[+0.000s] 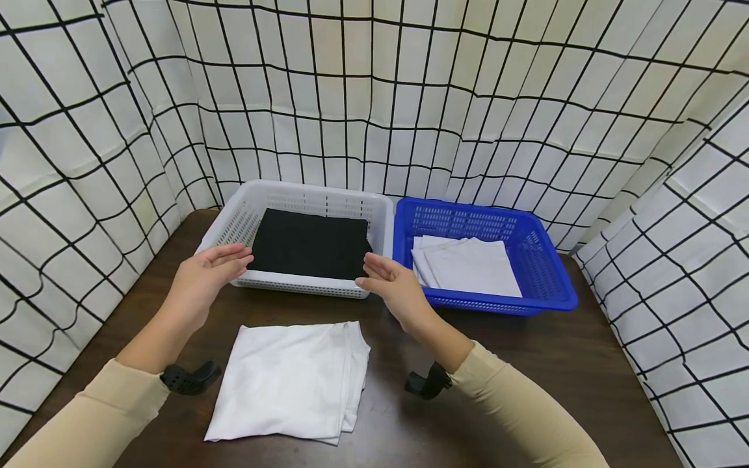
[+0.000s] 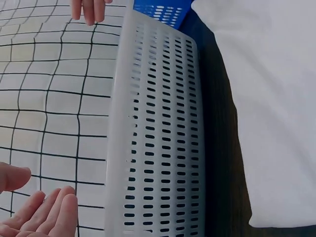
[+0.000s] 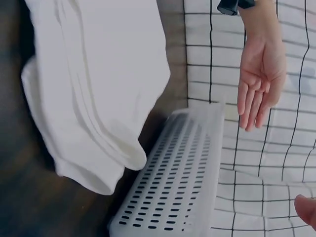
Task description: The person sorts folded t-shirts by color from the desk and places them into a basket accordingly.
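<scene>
Both hands are held palm facing palm above the front of the white basket [image 1: 301, 281], with nothing in either. My left hand [image 1: 201, 279] is over its front left corner, fingers extended; the left wrist view shows the thumb apart from the fingers. Above the front right corner, my right hand [image 1: 400, 292] also has extended fingers. Inside the basket, between the hands in the head view, lies a folded black cloth [image 1: 313, 244]. Nearer to me, a folded white cloth [image 1: 283, 383] lies flat on the table, its layered edges showing on the right side.
A blue basket [image 1: 544, 266] stands against the white basket's right side, holding folded white cloths [image 1: 474, 263]. The dark wooden table [image 1: 515, 377] bears everything. A black wire grid [image 1: 404, 81] backed with white sheeting encloses the left, back and right.
</scene>
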### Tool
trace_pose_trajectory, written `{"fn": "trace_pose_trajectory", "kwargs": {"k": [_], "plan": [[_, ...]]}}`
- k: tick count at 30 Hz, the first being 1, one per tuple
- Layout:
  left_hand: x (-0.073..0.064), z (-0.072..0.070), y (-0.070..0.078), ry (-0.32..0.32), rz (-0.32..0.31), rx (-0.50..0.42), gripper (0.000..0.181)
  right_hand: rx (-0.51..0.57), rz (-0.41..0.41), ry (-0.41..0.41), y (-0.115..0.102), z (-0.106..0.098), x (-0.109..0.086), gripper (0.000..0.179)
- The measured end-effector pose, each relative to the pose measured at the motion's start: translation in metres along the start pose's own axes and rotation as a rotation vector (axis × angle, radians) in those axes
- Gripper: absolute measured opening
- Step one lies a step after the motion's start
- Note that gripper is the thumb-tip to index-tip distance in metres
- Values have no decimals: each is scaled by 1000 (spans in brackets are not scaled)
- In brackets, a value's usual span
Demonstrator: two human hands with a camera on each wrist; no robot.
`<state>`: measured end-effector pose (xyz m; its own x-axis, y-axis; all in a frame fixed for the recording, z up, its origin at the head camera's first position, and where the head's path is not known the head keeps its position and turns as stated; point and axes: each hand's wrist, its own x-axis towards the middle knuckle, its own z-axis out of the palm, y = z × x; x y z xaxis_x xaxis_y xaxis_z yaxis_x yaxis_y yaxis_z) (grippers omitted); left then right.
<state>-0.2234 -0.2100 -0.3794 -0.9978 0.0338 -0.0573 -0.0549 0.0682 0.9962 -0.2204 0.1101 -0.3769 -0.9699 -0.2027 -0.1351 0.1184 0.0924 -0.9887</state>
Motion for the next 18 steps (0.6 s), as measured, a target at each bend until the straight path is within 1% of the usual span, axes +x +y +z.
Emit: {"fn": "trace_pose_trajectory", "kwargs": {"k": [2,5,11,13,15,18], "plan": [[-9,-1,-2,-10,11,-64,49,1,-12,-28,3,-2,-8,58],[-21,0,-7,-17,19,-79,44,1,-2,-44,11,-6,-19,58],[-40,7,-20,-16,16,-86,47,19,36,-53,29,-15,-39,58],[-46,8,-24,-17,8,-88,45,8,50,-71,35,-17,-45,58],[-52,10,-27,-21,1,-70,44,-19,71,-91,42,-19,-51,57],[-60,13,-32,-21,-17,-47,47,-26,101,-121,53,-20,-57,59]]}}
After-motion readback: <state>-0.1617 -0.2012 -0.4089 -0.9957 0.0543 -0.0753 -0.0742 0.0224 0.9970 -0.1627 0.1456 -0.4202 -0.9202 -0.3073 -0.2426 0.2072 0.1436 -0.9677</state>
